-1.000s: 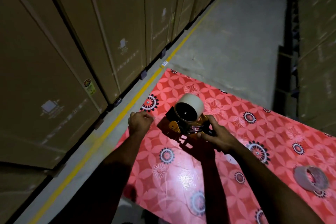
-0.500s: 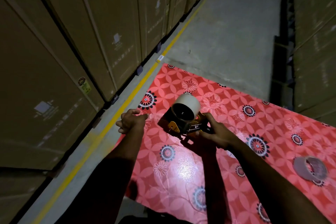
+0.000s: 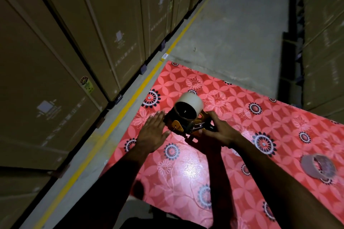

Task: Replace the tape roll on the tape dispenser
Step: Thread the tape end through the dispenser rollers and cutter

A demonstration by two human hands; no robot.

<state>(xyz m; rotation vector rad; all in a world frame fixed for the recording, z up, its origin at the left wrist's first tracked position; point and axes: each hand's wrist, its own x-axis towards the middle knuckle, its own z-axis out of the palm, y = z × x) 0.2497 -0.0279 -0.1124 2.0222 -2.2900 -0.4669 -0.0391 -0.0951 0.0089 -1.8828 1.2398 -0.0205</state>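
Note:
A black and orange tape dispenser [image 3: 186, 125] is held over the red flowered mat [image 3: 186, 173]. A pale tape roll [image 3: 191, 102] sits on its hub, its dark core facing me. My right hand [image 3: 217, 132] grips the dispenser's handle from the right. My left hand [image 3: 153, 132] is flat with its fingers stretched out, its fingertips at the dispenser's left side. A second, thinner tape roll [image 3: 318, 166] lies on the mat at the right.
Tall cardboard cartons [image 3: 65, 61] line the left side behind a yellow floor line [image 3: 130, 98]. More cartons [image 3: 325, 42] stand at the right. A grey concrete aisle [image 3: 232, 33] runs ahead beyond the mat.
My left hand was a fist away to the left; it has opened flat and moved right up to the dispenser. My right hand keeps its grip on the dispenser.

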